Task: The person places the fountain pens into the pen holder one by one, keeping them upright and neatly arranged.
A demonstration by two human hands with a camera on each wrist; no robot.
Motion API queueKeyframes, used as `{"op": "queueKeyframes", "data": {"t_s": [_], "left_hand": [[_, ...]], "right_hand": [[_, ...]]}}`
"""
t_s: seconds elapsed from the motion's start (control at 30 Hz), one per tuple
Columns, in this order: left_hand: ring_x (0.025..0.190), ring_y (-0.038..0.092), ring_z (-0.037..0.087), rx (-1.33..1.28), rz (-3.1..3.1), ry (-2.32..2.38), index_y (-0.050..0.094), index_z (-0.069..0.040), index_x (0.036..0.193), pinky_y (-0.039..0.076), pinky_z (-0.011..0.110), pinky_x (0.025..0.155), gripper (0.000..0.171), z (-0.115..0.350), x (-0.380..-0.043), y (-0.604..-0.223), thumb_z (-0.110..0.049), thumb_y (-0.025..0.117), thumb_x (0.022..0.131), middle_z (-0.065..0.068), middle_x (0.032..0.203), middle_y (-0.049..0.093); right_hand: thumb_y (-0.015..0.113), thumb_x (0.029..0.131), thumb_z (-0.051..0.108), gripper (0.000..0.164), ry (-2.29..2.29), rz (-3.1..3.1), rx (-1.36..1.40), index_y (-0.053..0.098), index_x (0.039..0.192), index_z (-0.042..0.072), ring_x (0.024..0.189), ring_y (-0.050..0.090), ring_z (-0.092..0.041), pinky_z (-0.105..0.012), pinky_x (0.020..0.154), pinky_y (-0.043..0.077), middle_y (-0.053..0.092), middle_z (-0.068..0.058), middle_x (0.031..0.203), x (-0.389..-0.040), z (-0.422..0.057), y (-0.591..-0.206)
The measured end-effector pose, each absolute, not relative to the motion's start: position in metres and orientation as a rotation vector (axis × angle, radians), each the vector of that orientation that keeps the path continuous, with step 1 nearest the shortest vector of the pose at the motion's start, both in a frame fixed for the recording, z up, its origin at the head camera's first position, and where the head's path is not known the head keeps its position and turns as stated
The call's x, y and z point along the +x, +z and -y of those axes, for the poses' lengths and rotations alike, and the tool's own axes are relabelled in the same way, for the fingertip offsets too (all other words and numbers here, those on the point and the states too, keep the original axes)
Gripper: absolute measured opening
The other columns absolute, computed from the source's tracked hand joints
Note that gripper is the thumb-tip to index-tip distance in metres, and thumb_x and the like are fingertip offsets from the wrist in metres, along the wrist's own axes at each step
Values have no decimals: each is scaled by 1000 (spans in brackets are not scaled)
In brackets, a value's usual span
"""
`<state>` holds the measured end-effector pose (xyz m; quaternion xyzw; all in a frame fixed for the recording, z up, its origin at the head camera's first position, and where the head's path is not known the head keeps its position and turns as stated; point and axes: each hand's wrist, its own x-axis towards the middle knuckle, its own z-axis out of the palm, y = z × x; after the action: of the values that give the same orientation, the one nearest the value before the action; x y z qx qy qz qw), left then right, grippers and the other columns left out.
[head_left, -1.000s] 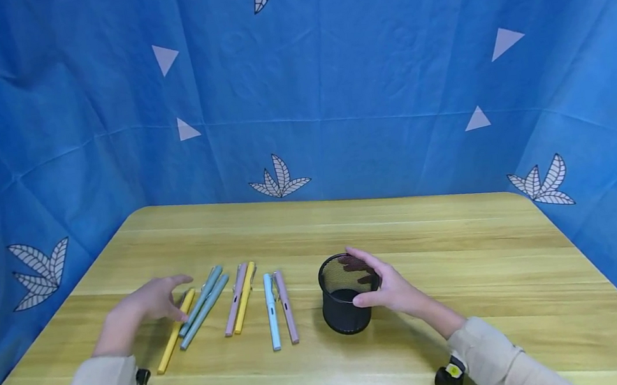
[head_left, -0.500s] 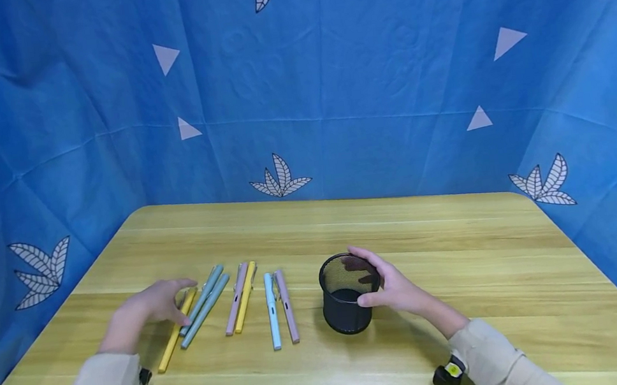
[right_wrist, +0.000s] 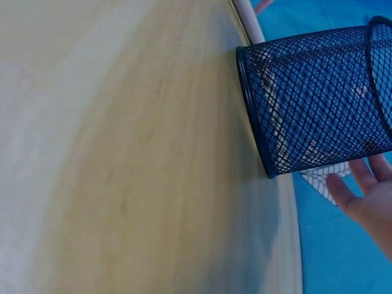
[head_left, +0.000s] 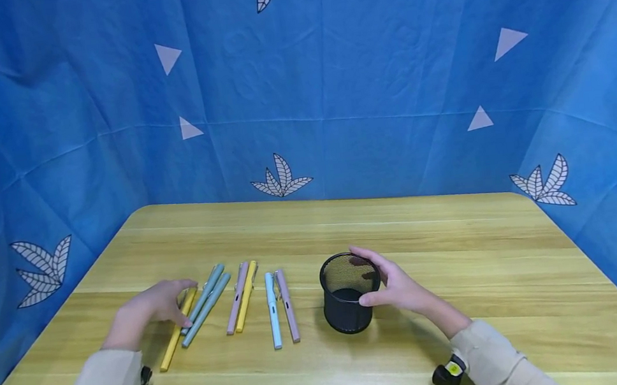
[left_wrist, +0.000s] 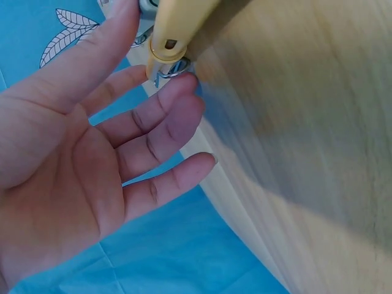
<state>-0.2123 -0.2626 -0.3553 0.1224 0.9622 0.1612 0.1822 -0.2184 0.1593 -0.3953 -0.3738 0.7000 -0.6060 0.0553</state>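
My left hand reaches over the capped end of a yellow pen, thumb and index finger spread on either side. In the left wrist view, its fingertips are right at the clip of that pen and the other fingers are loosely bent. Two teal pens lie alongside, one close to my thumb. My right hand curves around the right side of a black mesh pen cup, thumb at the near rim and fingers behind the far wall. The cup stands upright, with no pens inside.
Right of the teal pens lie a purple pen and a yellow pen side by side. Nearer the cup are a light blue pen and another purple pen. A blue curtain hangs behind the wooden table.
My left hand has shifted slightly right, its thumb nearer the teal pens. The right thumb has slid a little to the right along the cup's rim. The pens and cup have stayed in place.
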Motion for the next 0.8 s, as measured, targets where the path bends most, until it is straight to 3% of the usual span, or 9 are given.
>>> {"op": "queueKeyframes", "data": {"t_s": [0.1, 0.23, 0.33, 0.4, 0.53, 0.8], "left_hand": [[106, 42, 48, 335, -2708, 461, 41, 9, 126, 40, 53, 84, 78, 264, -213, -355, -14, 80, 62, 34, 118, 44], [79, 55, 33, 302, -2677, 508, 37, 10, 128, 46, 42, 71, 79, 265, -213, -354, -12, 79, 64, 25, 102, 52], [56, 47, 18, 280, -2649, 545, 36, 10, 129, 44, 32, 57, 77, 266, -213, -353, -12, 77, 67, 16, 91, 52], [51, 45, 15, 262, -2634, 564, 36, 9, 129, 42, 29, 53, 74, 267, -213, -353, -11, 76, 70, 16, 92, 52], [48, 43, 14, 236, -2626, 569, 37, 9, 129, 41, 28, 53, 69, 270, -213, -354, -10, 73, 73, 21, 101, 50], [46, 39, 11, 200, -2609, 620, 35, 8, 130, 40, 27, 49, 71, 273, -216, -358, -12, 73, 73, 19, 98, 50]], "right_hand": [[75, 70, 15, 80, -1815, -2200, -1107, 31, 135, -4, 117, 34, -40, -57, 97, 20, 37, -25, 129, -219, -159, -394], [77, 67, 18, 80, -1775, -2300, -1090, 37, 134, 1, 109, 37, -38, -54, 91, 27, 39, -24, 120, -219, -160, -393], [78, 66, 18, 79, -1770, -2335, -1092, 39, 133, 1, 103, 38, -37, -51, 87, 32, 40, -26, 113, -219, -160, -395], [78, 66, 17, 79, -1779, -2342, -1099, 39, 132, -1, 101, 37, -38, -48, 85, 34, 40, -27, 111, -218, -160, -396], [78, 66, 17, 78, -1778, -2381, -1104, 40, 131, -2, 95, 39, -38, -39, 81, 38, 42, -26, 107, -216, -160, -396], [77, 65, 17, 77, -1737, -2438, -1068, 41, 131, 1, 92, 41, -34, -33, 76, 39, 45, -21, 105, -215, -159, -391]]}}
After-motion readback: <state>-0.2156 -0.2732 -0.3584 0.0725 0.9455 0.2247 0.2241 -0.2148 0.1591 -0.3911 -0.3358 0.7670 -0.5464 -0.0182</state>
